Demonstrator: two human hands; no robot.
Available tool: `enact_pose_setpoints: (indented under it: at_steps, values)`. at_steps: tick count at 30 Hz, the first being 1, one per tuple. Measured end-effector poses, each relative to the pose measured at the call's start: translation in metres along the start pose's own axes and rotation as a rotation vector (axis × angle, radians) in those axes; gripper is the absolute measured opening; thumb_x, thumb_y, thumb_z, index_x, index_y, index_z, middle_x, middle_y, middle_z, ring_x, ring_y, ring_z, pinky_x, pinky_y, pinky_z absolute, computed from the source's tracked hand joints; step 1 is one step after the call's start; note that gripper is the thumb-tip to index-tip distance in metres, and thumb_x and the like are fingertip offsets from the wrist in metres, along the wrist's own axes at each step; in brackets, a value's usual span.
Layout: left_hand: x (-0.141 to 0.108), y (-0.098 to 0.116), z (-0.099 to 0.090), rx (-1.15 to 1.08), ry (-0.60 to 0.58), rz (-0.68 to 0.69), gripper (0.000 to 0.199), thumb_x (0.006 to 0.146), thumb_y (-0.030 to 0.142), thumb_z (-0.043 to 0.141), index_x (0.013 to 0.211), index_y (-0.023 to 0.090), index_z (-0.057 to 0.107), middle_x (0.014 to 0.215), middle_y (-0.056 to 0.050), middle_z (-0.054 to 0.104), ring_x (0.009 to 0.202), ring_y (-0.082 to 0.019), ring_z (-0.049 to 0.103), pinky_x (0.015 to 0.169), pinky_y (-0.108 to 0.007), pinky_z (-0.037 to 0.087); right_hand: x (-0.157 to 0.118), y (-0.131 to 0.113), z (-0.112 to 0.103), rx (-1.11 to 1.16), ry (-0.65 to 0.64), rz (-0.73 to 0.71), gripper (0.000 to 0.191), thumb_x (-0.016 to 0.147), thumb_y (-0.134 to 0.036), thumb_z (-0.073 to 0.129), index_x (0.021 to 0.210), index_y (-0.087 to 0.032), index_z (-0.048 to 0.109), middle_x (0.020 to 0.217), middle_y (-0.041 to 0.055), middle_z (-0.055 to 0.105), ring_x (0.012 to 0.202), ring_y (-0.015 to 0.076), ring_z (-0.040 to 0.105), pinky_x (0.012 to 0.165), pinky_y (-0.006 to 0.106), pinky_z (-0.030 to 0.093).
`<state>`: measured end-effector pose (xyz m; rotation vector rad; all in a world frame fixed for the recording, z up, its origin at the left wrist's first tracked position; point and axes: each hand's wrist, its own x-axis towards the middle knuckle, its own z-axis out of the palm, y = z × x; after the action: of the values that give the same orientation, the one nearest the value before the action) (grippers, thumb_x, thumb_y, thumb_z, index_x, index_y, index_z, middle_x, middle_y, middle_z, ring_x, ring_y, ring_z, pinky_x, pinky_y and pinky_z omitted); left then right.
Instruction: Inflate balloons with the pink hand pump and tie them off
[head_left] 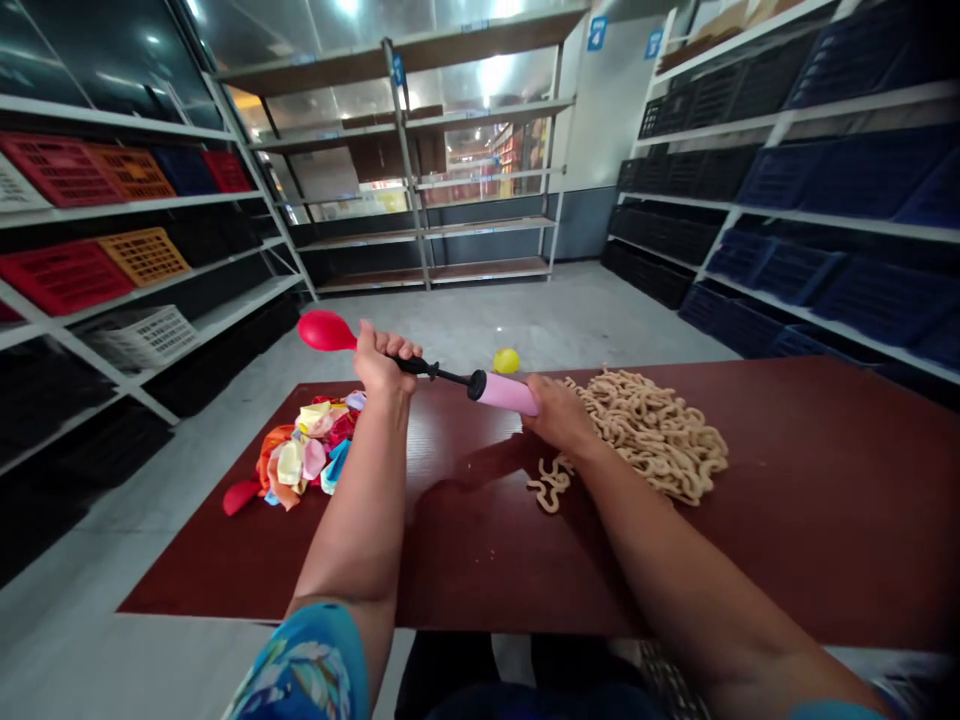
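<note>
A hand balloon pump (506, 393) with a pink barrel and black parts is held above the table, stretched between both hands. My left hand (382, 360) is closed around its black left end. From that fist a partly filled red balloon (325, 330) sticks out to the left; its neck is hidden by the fingers. My right hand (559, 412) is wrapped round the right end of the pink barrel. A heap of loose balloons (304, 458) in several colours lies near my left forearm. Behind my right hand sits a pile of beige, curled, tube-like pieces (652, 430).
The dark red table (472, 560) carries both heaps. Beyond its far edge is a yellow balloon (506, 360), apparently on the floor. Shelves with red and orange crates (64, 275) stand left, shelves with dark blue crates (795, 275) right, and a metal rack (420, 200) at the back.
</note>
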<state>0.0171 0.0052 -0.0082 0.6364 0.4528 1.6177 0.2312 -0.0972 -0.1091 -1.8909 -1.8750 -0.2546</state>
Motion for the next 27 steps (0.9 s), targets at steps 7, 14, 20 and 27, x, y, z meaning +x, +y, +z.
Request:
enact_pose_setpoints:
  at_steps: [7, 14, 20, 27]
  values:
    - [-0.007, 0.004, 0.005, 0.044, -0.005, 0.035, 0.053, 0.075, 0.049, 0.054, 0.055, 0.02, 0.014, 0.042, 0.008, 0.02, 0.033, -0.006, 0.03, 0.04, -0.023, 0.034, -0.006, -0.001, 0.01, 0.051, -0.05, 0.057, 0.03, 0.069, -0.031, 0.058, 0.096, -0.021, 0.048, 0.091, 0.0041, 0.059, 0.078, 0.0166, 0.054, 0.061, 0.026, 0.031]
    - [-0.021, -0.018, 0.014, 0.067, -0.086, -0.009, 0.053, 0.075, 0.047, 0.055, 0.054, 0.02, 0.014, 0.043, 0.008, 0.022, 0.033, -0.006, 0.032, 0.04, -0.023, 0.035, -0.008, -0.016, 0.008, 0.034, -0.027, 0.042, 0.03, 0.069, -0.035, 0.057, 0.092, -0.019, 0.047, 0.085, 0.0046, 0.061, 0.075, 0.0174, 0.056, 0.058, 0.026, 0.03]
    - [-0.03, -0.037, 0.015, 0.106, -0.137, -0.026, 0.051, 0.075, 0.05, 0.053, 0.053, 0.02, 0.017, 0.043, 0.005, 0.031, 0.039, -0.009, 0.042, 0.046, -0.025, 0.04, -0.009, -0.017, 0.003, 0.039, -0.009, 0.038, 0.03, 0.068, -0.033, 0.058, 0.093, -0.02, 0.047, 0.087, 0.0046, 0.061, 0.075, 0.0179, 0.056, 0.059, 0.027, 0.032]
    - [-0.031, -0.007, 0.02, 0.109, -0.077, -0.004, 0.055, 0.075, 0.052, 0.053, 0.053, 0.02, 0.014, 0.041, 0.007, 0.021, 0.033, -0.007, 0.03, 0.041, -0.024, 0.036, -0.004, -0.013, -0.002, 0.08, 0.006, -0.001, 0.028, 0.07, -0.032, 0.056, 0.093, -0.02, 0.047, 0.088, 0.004, 0.061, 0.079, 0.0177, 0.055, 0.06, 0.027, 0.032]
